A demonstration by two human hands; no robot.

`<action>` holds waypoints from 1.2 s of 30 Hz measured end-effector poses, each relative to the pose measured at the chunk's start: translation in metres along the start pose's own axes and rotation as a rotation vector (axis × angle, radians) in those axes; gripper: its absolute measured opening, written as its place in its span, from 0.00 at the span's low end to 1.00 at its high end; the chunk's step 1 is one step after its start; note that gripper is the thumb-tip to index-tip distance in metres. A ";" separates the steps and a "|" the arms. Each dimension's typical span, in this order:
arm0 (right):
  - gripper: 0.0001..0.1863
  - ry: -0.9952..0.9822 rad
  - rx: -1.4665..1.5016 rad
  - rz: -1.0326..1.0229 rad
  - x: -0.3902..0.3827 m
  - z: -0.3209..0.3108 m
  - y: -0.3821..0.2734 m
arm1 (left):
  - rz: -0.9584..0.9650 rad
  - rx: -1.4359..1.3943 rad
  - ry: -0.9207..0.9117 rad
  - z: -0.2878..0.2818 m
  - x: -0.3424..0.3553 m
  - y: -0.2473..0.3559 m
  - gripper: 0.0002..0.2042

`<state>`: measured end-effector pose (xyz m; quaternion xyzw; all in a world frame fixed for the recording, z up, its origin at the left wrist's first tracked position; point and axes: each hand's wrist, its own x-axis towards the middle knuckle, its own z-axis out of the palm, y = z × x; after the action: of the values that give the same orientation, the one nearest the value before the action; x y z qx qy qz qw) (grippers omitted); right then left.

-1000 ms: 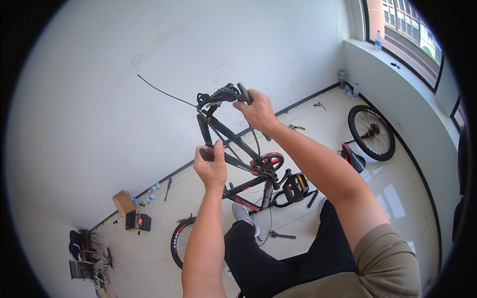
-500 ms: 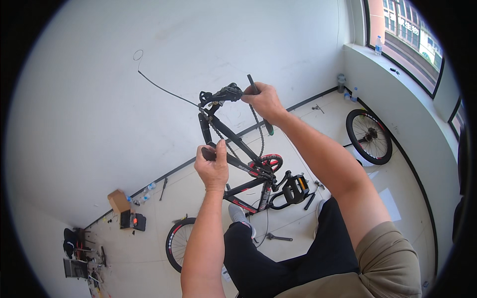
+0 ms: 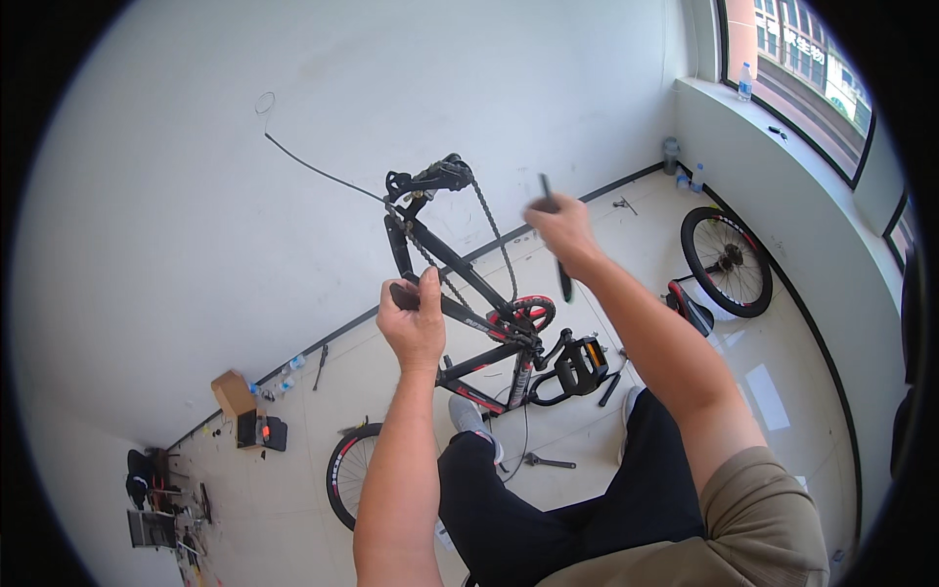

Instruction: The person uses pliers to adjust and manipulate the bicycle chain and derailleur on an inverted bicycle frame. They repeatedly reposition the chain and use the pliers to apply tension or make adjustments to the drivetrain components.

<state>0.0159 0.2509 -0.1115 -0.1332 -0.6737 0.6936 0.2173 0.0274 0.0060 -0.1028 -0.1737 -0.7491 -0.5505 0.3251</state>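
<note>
While gripping the black bicycle frame with the left hand, wraps fully around its nearer left side, leaving a dark end poking out on the left. Cannot tell exactly which part lies inside that grip. Holds a slim dark tool with a green end in the right hand, closed about its middle and slightly blurred, to the right of the frame and apart from it. Has the frame in the middle of the scene, with the derailleur at its far end and the chain hanging in a loose curve toward the red-and-black chainring. Can see a thin cable running left from that far end, a pedal nearer on the right, a detached wheel far right, and a cardboard box on the left.
</note>
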 end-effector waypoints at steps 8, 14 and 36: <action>0.23 0.012 -0.223 0.375 -0.146 -0.099 0.110 | 0.018 0.007 0.021 0.004 0.001 0.001 0.21; 0.24 -0.148 0.433 0.661 -0.202 -0.074 0.078 | -0.001 0.043 0.005 -0.002 0.001 -0.005 0.21; 0.15 -0.208 0.419 0.641 -0.218 -0.011 0.091 | -0.007 0.016 0.012 0.000 0.003 -0.004 0.21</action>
<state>0.1999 0.1561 -0.2263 -0.2187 -0.4605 0.8584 -0.0569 0.0228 0.0044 -0.1040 -0.1651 -0.7521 -0.5465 0.3293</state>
